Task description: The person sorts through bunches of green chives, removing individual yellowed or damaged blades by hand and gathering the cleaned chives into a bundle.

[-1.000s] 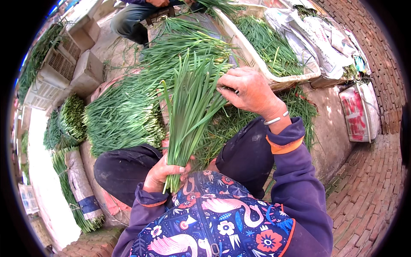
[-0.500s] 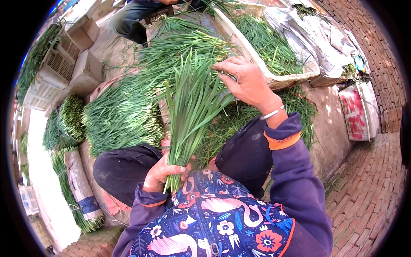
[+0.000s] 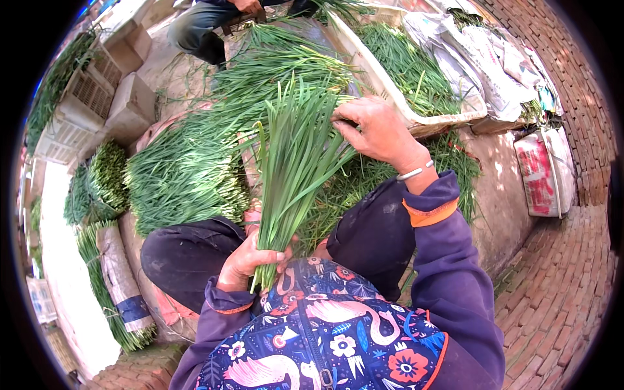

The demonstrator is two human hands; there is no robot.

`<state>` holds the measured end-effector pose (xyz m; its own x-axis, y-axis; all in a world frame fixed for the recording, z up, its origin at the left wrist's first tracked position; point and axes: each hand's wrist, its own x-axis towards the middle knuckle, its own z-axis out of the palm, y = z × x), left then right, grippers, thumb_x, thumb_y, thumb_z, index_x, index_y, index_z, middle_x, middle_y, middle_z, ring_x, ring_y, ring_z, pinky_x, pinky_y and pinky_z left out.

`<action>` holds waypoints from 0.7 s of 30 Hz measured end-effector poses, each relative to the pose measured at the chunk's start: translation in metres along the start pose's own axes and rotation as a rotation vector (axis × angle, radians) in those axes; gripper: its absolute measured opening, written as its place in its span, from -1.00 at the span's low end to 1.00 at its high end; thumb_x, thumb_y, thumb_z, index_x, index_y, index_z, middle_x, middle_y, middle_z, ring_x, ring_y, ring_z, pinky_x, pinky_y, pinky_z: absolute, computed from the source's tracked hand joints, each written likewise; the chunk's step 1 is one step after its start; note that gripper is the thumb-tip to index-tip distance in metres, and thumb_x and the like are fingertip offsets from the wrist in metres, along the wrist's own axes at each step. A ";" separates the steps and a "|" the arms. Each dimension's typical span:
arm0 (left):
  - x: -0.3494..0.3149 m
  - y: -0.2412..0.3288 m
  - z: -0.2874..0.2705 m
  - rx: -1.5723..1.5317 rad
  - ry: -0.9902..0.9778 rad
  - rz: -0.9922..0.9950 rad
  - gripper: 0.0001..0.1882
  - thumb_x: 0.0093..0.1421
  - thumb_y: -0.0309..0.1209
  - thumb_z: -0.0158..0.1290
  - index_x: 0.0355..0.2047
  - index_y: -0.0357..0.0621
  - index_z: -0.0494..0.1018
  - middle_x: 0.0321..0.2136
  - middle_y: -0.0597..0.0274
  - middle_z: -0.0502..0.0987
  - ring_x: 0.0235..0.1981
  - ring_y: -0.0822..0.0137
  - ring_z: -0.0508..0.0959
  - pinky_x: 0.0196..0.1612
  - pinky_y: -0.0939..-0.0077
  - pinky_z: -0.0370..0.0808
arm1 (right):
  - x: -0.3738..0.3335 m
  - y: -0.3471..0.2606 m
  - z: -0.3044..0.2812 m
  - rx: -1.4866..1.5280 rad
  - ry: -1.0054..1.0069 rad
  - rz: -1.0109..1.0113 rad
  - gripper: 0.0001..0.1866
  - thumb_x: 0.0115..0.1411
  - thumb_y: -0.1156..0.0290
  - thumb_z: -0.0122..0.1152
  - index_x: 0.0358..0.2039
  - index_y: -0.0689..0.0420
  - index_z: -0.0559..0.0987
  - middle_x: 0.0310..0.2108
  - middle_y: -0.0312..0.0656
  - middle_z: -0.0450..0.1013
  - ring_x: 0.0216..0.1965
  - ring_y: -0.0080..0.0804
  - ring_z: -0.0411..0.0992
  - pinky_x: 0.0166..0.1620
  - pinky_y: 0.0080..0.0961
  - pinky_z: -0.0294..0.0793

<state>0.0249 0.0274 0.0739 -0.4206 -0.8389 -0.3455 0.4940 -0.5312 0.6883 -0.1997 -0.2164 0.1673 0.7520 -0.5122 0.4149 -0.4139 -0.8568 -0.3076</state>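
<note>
My left hand (image 3: 250, 260) is closed round the stem ends of a bunch of garlic chives (image 3: 296, 156), low in front of my apron. The bunch stands nearly upright, its long green leaves fanning out at the top. Just right of the leaf tips is my right hand (image 3: 377, 133), with thumb and fingers drawn together in a pinch. Whatever sits between those fingers, if anything, is too small to make out. Beyond the bunch lies a large pile of chives (image 3: 279, 71), and to its left a broad layer of them (image 3: 185, 172) with pale stem ends facing right.
A white plastic crate (image 3: 448, 118) full of chives stands far right, beside white sacks (image 3: 455, 58). Loose leaves (image 3: 448, 159) litter the ground by my right knee. Wrapped bundles (image 3: 120, 286) lie at left, below stacked crates (image 3: 88, 97). Another person (image 3: 195, 32) sits at the far side.
My right hand has shifted slightly right and down, away from the leaf tips, and its fingers have curled in more. The left hand keeps its hold on the bunch.
</note>
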 end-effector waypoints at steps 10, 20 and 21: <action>0.009 -0.001 -0.012 0.280 -0.017 0.014 -0.61 0.04 -0.56 0.12 -0.08 -0.26 0.37 -0.48 0.30 0.49 -0.55 0.46 0.52 -0.47 0.60 0.47 | -0.036 0.033 -0.016 -0.329 0.592 0.317 -0.77 0.05 0.53 0.16 -0.23 0.16 0.59 -0.43 -0.21 0.49 -0.42 -0.30 0.51 -0.26 -0.50 0.49; 0.015 -0.008 -0.011 0.353 -0.023 0.019 -0.71 -0.06 -0.67 0.10 -0.27 -0.25 0.41 -0.49 0.28 0.46 -0.56 0.43 0.51 -0.47 0.54 0.49 | -0.008 -0.011 -0.039 -0.127 0.258 -0.019 -0.75 0.04 0.38 0.30 -0.22 0.07 0.60 -0.38 -0.25 0.49 -0.33 -0.23 0.46 -0.21 -0.38 0.46; 0.015 -0.008 -0.011 0.356 -0.024 0.014 -0.72 -0.05 -0.67 0.10 -0.27 -0.25 0.41 -0.48 0.28 0.46 -0.56 0.43 0.51 -0.47 0.54 0.49 | -0.006 -0.010 -0.036 -0.173 0.246 -0.054 -0.77 0.04 0.38 0.30 -0.25 0.07 0.60 -0.40 -0.25 0.47 -0.34 -0.23 0.46 -0.21 -0.37 0.45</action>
<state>0.0229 0.0177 0.0561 -0.4353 -0.8407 -0.3222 0.2058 -0.4413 0.8735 -0.2183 -0.2069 0.1994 0.6369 -0.4470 0.6281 -0.4742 -0.8695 -0.1378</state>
